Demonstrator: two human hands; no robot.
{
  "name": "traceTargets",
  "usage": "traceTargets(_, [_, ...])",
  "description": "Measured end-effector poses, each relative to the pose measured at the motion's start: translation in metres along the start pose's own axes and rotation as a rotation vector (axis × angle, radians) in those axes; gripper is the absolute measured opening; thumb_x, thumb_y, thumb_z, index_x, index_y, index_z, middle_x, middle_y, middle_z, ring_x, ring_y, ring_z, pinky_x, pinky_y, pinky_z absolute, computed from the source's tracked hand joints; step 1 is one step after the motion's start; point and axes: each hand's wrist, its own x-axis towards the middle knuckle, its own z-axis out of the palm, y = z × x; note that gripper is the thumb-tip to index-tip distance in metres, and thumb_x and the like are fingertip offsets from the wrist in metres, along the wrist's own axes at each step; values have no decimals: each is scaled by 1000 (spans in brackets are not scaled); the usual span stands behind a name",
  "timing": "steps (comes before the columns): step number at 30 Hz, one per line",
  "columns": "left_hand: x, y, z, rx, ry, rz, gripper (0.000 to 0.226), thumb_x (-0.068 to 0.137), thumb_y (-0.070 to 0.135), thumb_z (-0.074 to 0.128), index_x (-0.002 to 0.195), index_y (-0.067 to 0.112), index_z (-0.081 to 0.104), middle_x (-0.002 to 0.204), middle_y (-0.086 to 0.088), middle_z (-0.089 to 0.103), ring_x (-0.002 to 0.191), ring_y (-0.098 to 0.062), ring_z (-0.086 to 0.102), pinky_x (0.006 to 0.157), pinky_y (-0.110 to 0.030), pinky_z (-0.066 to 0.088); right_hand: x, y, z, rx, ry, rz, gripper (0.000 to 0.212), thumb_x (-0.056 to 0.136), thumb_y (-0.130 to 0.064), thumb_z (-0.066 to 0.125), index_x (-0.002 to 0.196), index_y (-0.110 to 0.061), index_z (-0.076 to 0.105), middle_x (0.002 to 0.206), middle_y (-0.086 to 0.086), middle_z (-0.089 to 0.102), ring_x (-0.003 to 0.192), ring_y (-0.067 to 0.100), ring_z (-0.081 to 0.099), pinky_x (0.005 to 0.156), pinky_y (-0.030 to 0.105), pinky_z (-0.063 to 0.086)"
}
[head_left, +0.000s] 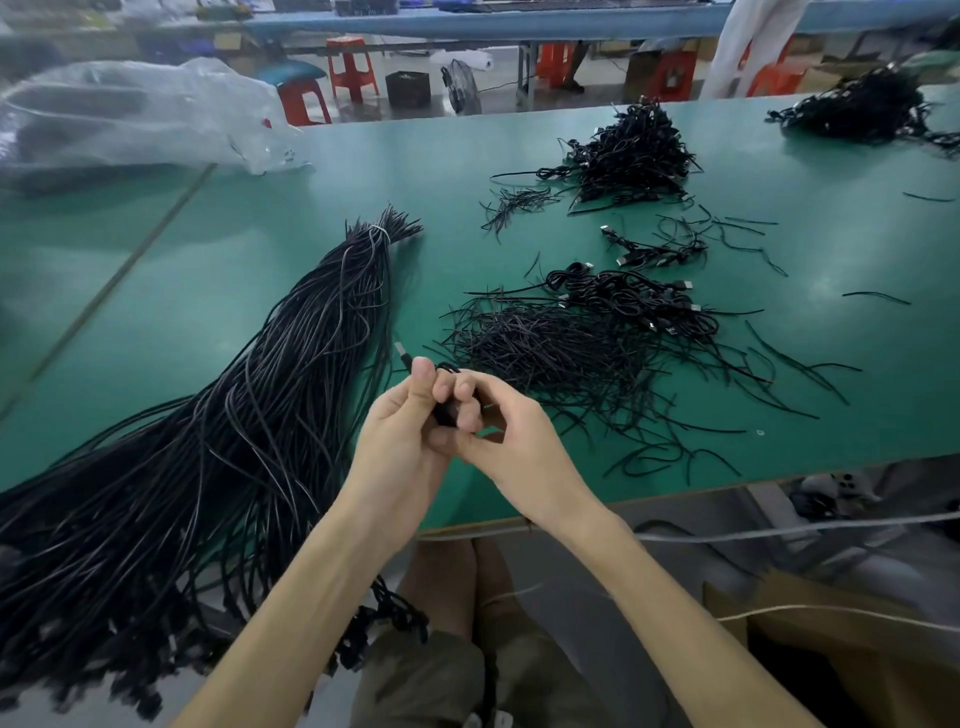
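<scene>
The green table (260, 270) runs wide from left to right. On its left side lies a bundle of long black cables (291, 374), bound by a white band (379, 232) at the far end and spilling over the near edge. Just right of it spreads a heap of short black ties (561, 353), with coiled cables (634, 301) touching its far side. Further back sit a large pile of coiled cables (634, 150) and a small bunch of ties (514, 202) beside it. Another dark pile (857, 109) rests at the far right, and a clear plastic bag (140, 114) at the far left
</scene>
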Motion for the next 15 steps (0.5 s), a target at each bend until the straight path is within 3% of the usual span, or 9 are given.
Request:
traceTargets(3, [2, -1, -4, 47, -87, -21, 35, 105, 33, 42, 84, 10, 57, 87, -13, 64, 84, -23, 63, 78, -34, 53, 0, -2, -3, -55, 47, -32, 32, 93, -15, 74, 102, -44, 65, 104, 2, 65, 89, 9, 65, 83, 34, 57])
traceTargets(5, [2, 4, -10, 90, -167, -45, 28, 105, 21, 41, 93, 3, 58, 95, -15, 68, 94, -25, 67, 85, -34, 56, -2, -1, -5, -80, 80, -57, 32, 94, -14, 73, 95, -44, 62, 101, 3, 66, 88, 4, 65, 79, 20, 53])
traceTargets(7, [1, 11, -15, 154, -226, -55, 26, 105, 14, 40, 99, -2, 60, 99, -15, 70, 99, -25, 68, 88, -31, 55, -4, -2, -5, -136, 85, -65, 25, 95, -12, 71, 104, -35, 68, 103, 3, 64, 95, 1, 63, 82, 11, 49])
traceTargets(10, [-2, 18, -22, 386, -228, 3, 29, 105, 14, 45, 101, -5, 66, 105, -16, 72, 104, -26, 69, 92, -31, 55, -6, -3, -1, -232, 29, -69, 32, 98, -14, 68, 129, -20, 67, 101, 1, 56, 97, 4, 59, 84, 9, 44])
traceTargets(13, [-4, 24, -28, 782, -182, 129, 25, 100, 23, 57, 101, 7, 77, 107, -7, 76, 109, -22, 69, 94, -32, 55, -8, -2, -4, -227, -3, -99, 24, 95, -18, 71, 116, -29, 68, 95, -3, 53, 92, 5, 57, 81, 12, 42])
traceTargets(15, [-4, 27, -30, 944, -81, 168, 19, 92, 34, 66, 92, 25, 82, 99, 6, 74, 98, -10, 65, 81, -29, 55, -8, 0, -5, -285, -26, -116, 20, 96, -20, 70, 111, -31, 64, 93, -4, 49, 88, 6, 54, 79, 14, 40])
